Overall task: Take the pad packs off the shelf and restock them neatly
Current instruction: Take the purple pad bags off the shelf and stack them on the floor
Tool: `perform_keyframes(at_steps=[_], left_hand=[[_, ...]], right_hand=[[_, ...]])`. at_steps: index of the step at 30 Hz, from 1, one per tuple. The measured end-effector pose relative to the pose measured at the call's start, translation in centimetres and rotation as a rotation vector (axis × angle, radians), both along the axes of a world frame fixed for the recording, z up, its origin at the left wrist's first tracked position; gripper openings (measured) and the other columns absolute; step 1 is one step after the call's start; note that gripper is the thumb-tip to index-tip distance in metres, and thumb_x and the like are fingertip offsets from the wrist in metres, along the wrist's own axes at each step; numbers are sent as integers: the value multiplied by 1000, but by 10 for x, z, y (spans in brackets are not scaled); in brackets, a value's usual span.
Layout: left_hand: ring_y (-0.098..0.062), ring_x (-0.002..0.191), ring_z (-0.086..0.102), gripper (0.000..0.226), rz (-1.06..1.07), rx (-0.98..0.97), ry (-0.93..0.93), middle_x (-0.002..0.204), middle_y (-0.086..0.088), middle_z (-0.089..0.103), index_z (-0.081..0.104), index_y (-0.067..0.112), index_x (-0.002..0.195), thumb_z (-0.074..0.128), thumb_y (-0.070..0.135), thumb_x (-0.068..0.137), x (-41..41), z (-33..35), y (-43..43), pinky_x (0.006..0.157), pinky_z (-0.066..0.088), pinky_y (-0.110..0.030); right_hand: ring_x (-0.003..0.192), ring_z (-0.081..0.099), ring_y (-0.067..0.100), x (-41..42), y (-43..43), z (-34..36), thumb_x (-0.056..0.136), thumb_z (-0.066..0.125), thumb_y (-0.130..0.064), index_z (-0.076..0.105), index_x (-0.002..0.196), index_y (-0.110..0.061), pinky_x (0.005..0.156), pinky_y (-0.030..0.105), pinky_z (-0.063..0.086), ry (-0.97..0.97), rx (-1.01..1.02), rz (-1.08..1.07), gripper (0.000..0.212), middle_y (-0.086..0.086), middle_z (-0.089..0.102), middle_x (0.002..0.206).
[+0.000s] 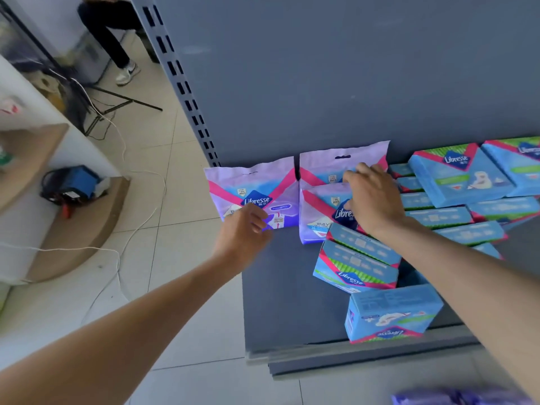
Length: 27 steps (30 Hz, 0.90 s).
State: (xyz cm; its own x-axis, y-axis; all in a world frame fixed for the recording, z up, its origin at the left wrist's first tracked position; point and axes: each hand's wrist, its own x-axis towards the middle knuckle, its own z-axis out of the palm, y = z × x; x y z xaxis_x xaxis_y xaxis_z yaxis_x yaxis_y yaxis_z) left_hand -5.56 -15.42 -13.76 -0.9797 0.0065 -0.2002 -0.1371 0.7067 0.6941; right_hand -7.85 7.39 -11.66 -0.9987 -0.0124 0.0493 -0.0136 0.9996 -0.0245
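Three purple Libresse pad packs stand against the grey back panel of the shelf (280, 290). My left hand (245, 232) sits in front of the lower part of the left pack (254, 191), its fingers curled at the pack's bottom edge. My right hand (371, 197) lies over the front right pack (321, 211), fingers at its top edge, with another purple pack (336, 162) upright behind it. Blue Libresse boxes lie in a loose heap to the right (455, 176), and two (355, 267) (391, 317) lie nearer the shelf's front.
To the left is tiled floor with white cables (122, 252), a blue device (73, 185) on a curved wooden stand, and a tripod. A seated person's legs (114, 39) show at the top left. More purple packs (455, 399) blur at the bottom right.
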Motion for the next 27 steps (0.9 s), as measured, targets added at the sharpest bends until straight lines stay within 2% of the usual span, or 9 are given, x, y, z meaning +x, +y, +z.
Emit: perform_keyframes(at_steps=[3, 5, 7, 9, 13, 15, 21, 24, 27], left_hand=[[-20, 91, 56, 34, 118, -124, 143, 101, -2, 60, 55, 12, 110, 64, 5, 77, -5, -1, -8, 75, 44, -30], [-27, 104, 46, 43, 174, -229, 217, 113, -10, 48, 47, 7, 115, 65, 3, 76, -9, -2, -15, 83, 39, -33], [-32, 109, 36, 50, 113, -391, 258, 119, -17, 38, 41, 2, 117, 66, -1, 75, -10, -5, -20, 88, 34, -32], [-35, 111, 32, 57, 68, -447, 266, 123, -21, 32, 36, -1, 120, 67, -3, 73, -11, -9, -26, 92, 31, -31], [-31, 129, 35, 87, 300, -109, 99, 140, -17, 29, 20, -1, 137, 78, 3, 72, -21, -12, -29, 98, 35, -30], [-29, 120, 48, 88, 343, 56, -5, 137, -12, 43, 17, 3, 140, 78, 7, 75, -27, -13, -27, 87, 43, -35], [-26, 92, 62, 41, 447, 220, -9, 106, -6, 65, 59, 7, 113, 76, 8, 77, -28, -14, -33, 75, 49, -31], [-21, 79, 60, 12, 405, 378, 55, 85, 1, 62, 57, 15, 94, 67, 13, 87, -14, -10, -37, 61, 49, -24], [-14, 68, 61, 18, 433, 545, 92, 80, 3, 60, 46, 21, 81, 59, 25, 93, 5, 8, -48, 63, 54, -27]], right_hand=[[97, 56, 34, 4, 1, 7, 81, 64, 1, 61, 90, -8, 81, 37, 38, 19, -8, 12, 13, 13, 66, 97], [90, 57, 35, 7, 4, 12, 82, 60, 2, 56, 76, -9, 74, 35, 33, 58, -44, 39, 14, 16, 68, 89], [86, 56, 36, 9, 8, 18, 85, 60, -2, 57, 73, -6, 70, 33, 26, 112, -95, 62, 13, 18, 68, 86], [87, 56, 36, 10, 11, 28, 86, 59, -6, 59, 76, -3, 68, 33, 26, 168, -167, 47, 11, 19, 68, 88], [90, 57, 37, 11, 9, 44, 82, 64, -7, 63, 80, -7, 64, 28, 25, 232, -327, 55, 3, 18, 69, 91], [84, 55, 37, 9, 6, 48, 81, 65, -8, 64, 83, -5, 61, 30, 28, 236, -368, 57, 4, 17, 68, 86], [68, 33, 27, 12, -11, 54, 81, 66, -9, 48, 64, -8, 55, 33, 27, 199, -512, 81, 25, 6, 44, 61], [68, 38, 29, 16, -21, 59, 79, 69, -11, 47, 61, -10, 54, 34, 27, 152, -575, 115, 29, -4, 41, 55], [70, 43, 31, 14, -36, 69, 74, 73, -15, 43, 58, -15, 55, 33, 29, 100, -595, 188, 34, -4, 48, 58]])
